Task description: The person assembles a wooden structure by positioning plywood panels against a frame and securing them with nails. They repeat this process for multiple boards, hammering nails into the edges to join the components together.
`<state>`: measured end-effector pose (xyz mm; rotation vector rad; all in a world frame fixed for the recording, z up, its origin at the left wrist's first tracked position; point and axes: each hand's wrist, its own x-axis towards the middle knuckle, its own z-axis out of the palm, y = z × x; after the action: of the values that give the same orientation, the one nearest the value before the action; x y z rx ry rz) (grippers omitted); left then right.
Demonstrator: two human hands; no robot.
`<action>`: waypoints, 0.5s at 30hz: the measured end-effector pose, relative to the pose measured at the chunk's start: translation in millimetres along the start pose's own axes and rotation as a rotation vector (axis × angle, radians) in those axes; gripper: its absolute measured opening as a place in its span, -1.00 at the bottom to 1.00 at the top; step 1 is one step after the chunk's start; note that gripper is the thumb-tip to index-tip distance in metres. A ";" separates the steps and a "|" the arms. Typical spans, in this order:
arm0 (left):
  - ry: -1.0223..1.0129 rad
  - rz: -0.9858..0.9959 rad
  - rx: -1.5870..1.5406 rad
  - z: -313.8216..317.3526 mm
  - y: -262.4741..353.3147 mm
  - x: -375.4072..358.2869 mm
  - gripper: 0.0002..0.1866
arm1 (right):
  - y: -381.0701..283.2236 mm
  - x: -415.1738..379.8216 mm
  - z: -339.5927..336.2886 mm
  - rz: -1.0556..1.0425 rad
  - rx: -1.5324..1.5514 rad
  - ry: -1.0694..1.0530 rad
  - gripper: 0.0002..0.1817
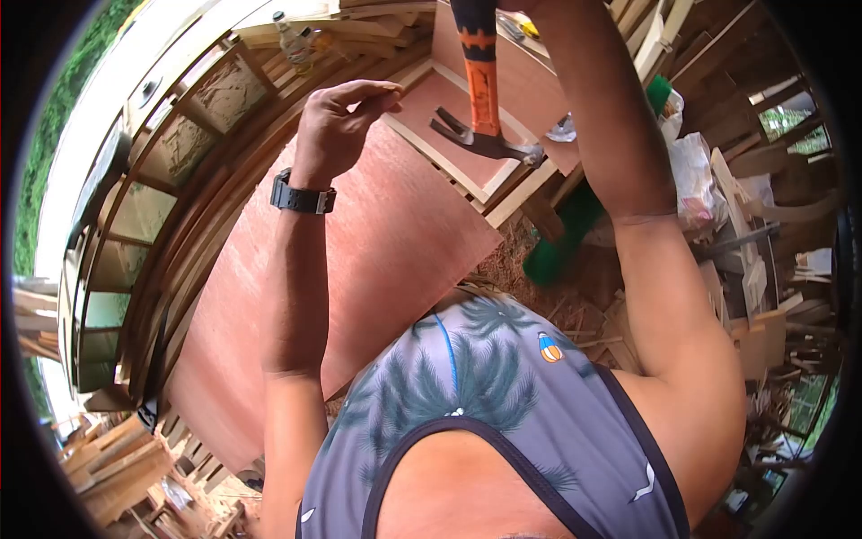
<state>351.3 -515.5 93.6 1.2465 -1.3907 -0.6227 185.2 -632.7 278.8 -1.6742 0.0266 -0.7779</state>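
Observation:
A claw hammer (482, 94) with an orange and black handle hangs head-down near the top of the head view. Its handle runs up to my right hand (519, 4), which is mostly cut off by the top edge and grips it. My left hand (339, 124), with a dark watch (303, 193) at the wrist, has thumb and fingers pinched together; anything between them is too small to make out. Below the left hand lies a large reddish plywood sheet (377, 225). Behind the hammer head is a wood-framed panel (426, 103).
A clear bottle (292, 43) stands at the upper left, near a curved wooden frame with compartments (135, 214). Plastic bags (696, 184) and a green object (561, 238) are on the right. Wood offcuts (112, 463) are piled at the lower left.

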 end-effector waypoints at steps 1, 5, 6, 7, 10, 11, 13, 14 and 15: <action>-0.015 -0.003 0.076 1.4 -1.3 2.5 -0.85 | 9.7 -15.1 -10.3 0.003 -0.007 0.023 -0.77; -0.047 -0.079 0.207 13.3 -14.9 -14.6 -0.87 | 68.7 -94.6 -57.8 0.059 0.015 0.645 -0.83; -0.027 -0.045 0.251 15.8 -19.4 -18.6 -0.87 | 84.6 -111.3 -78.2 0.106 -0.066 0.797 -0.85; -0.009 -0.012 0.295 18.4 -23.3 -22.1 -0.86 | 113.1 -134.0 -106.7 -0.035 0.156 0.810 -0.85; 0.017 -0.052 0.296 26.3 -21.6 -24.9 -0.86 | 132.6 -190.7 -108.5 -0.015 0.383 1.012 -0.71; 0.052 -0.059 0.291 28.7 -19.3 -24.3 -0.86 | 134.9 -205.0 -102.5 -0.061 0.454 1.038 -0.63; 0.043 -0.025 0.286 34.1 -16.9 -26.5 -0.88 | 171.7 -253.8 -113.5 -0.128 0.550 1.021 -0.56; 0.016 0.011 0.321 37.1 -16.0 -28.6 -0.88 | 190.3 -277.2 -116.1 -0.171 0.589 1.036 -0.57; -0.010 0.049 0.356 40.8 -14.6 -30.3 -0.89 | 207.6 -298.7 -118.9 -0.217 0.625 1.048 -0.58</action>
<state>313.1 -503.5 59.1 1.4834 -1.5814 -0.3558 -24.6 -665.9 -39.4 -0.5608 0.3017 -1.5674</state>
